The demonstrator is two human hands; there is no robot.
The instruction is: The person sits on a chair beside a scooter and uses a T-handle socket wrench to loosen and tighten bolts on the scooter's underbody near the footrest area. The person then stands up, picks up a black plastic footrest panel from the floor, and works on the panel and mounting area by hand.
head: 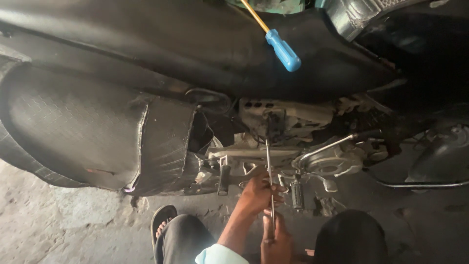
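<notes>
Under the motorcycle [195,73], both hands — left [259,191], right [276,239] — clamp the rod [269,166]; angled push could slip its tip off the engine [293,146].

Your hands grip a long rod [269,171] of bare, dull grey metal. The seat [161,44] above it is black vinyl, smooth with a soft sheen. On it lies a screwdriver [273,36] with a glossy blue plastic handle and yellowish shaft. The engine casing [332,159] is matt cast metal; the floor [63,230] is rough, stained concrete.
</notes>
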